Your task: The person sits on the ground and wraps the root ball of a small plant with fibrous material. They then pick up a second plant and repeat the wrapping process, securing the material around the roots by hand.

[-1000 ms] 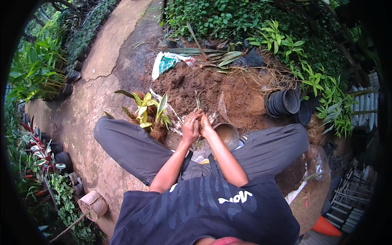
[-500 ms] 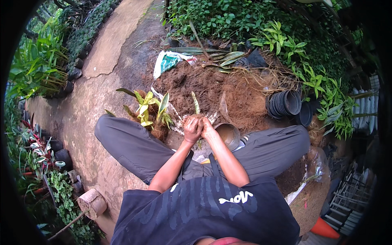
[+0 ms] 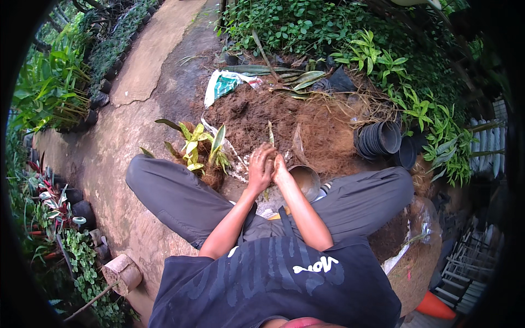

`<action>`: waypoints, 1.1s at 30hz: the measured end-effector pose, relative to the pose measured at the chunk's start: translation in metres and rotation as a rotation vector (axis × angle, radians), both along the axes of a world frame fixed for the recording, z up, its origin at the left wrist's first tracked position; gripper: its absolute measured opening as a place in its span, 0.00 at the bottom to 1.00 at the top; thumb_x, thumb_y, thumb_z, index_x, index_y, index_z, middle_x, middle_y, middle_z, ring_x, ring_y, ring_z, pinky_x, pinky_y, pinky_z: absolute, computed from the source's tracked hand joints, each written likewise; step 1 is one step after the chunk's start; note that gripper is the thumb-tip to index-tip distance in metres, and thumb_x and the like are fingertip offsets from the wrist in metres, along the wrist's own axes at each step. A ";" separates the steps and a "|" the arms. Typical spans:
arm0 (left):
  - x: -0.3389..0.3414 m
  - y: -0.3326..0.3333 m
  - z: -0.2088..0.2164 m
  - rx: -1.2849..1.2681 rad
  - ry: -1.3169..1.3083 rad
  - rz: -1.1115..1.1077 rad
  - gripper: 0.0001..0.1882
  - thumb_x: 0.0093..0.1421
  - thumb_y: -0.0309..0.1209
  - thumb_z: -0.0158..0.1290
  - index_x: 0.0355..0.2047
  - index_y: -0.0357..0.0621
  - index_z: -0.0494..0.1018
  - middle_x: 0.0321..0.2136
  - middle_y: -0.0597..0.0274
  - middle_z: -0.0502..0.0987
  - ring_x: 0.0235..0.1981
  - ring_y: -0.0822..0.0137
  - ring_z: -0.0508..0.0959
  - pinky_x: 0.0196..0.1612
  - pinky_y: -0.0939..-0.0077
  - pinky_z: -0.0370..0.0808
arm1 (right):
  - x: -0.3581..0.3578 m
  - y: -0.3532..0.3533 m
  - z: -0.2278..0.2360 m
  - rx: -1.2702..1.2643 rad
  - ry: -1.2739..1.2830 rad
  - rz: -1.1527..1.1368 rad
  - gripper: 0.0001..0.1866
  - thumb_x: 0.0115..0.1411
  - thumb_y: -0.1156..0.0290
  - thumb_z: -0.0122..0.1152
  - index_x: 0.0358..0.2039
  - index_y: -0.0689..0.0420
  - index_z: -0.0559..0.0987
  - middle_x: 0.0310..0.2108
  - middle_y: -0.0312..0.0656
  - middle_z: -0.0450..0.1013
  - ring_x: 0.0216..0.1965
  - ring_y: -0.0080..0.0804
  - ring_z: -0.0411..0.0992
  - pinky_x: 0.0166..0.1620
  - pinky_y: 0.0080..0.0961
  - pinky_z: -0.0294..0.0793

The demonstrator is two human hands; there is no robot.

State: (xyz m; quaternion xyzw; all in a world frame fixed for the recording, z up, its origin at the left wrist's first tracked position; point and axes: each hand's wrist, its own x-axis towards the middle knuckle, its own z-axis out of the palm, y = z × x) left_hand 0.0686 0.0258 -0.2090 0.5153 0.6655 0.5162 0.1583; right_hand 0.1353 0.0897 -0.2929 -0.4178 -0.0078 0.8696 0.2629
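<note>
My left hand (image 3: 260,166) and my right hand (image 3: 280,167) meet in front of my crossed legs, fingers curled around the base of a snake plant cutting (image 3: 270,133). Its single pointed leaf stands up past my fingertips; whatever surrounds its base is hidden by my hands. Beyond them spreads a heap of dark brown potting soil (image 3: 246,117). Beside my right wrist stands a round metal-coloured pot (image 3: 306,180). Left of my hands, several yellow-green young plants (image 3: 194,147) lie with brown fibrous root balls (image 3: 213,177).
Right of the soil lies loose coconut fibre (image 3: 328,136), beside stacked black nursery pots (image 3: 377,139). A white and green sack (image 3: 224,85) and cut leaves (image 3: 306,79) lie behind the heap. Potted plants line the left side, near a cylindrical block (image 3: 122,273) on the ground.
The leaf has shifted slightly right and tilts the other way. My left fingers have stretched farther over the cutting's base, and my right hand has turned a little.
</note>
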 end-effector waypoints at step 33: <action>-0.030 -0.002 -0.038 -0.086 -1.867 0.038 0.14 0.55 0.36 0.51 0.37 0.41 0.75 0.32 0.58 0.79 0.32 0.62 0.79 0.39 0.68 0.77 | -0.001 0.000 0.067 1.122 -0.971 0.020 0.18 0.54 0.62 0.69 0.38 0.60 0.76 0.31 0.43 0.77 0.32 0.23 0.74 0.33 0.23 0.73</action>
